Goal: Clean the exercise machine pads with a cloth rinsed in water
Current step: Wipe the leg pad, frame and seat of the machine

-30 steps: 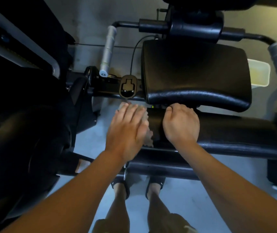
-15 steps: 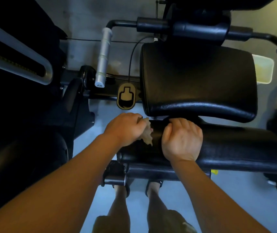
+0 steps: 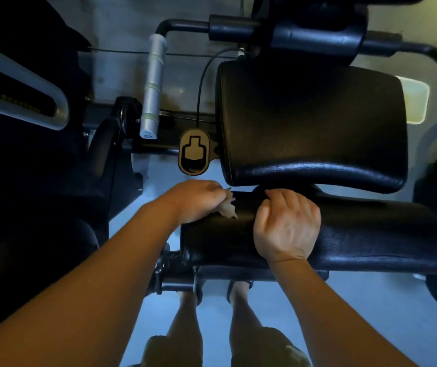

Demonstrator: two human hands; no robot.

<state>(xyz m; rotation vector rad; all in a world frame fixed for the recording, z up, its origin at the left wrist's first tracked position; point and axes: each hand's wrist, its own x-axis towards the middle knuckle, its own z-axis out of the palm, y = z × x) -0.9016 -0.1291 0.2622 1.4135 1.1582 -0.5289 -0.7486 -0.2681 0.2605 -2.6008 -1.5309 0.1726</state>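
Left-hand fingers: curled round the cloth, one pale corner showing, at the left end of the lower pad. Right-hand fingers: hooked over that pad's far edge, gripping it. Change: my left hand lay flat a second ago, now bunched; I judge this stroke finished, upper pad pending

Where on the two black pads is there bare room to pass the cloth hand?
Free: the lower pad from the right hand rightward to its end, and the whole upper pad beyond it. Crowded: the lower pad's left end, where the left hand grips the cloth beside the right hand, under the upper pad's front lip.
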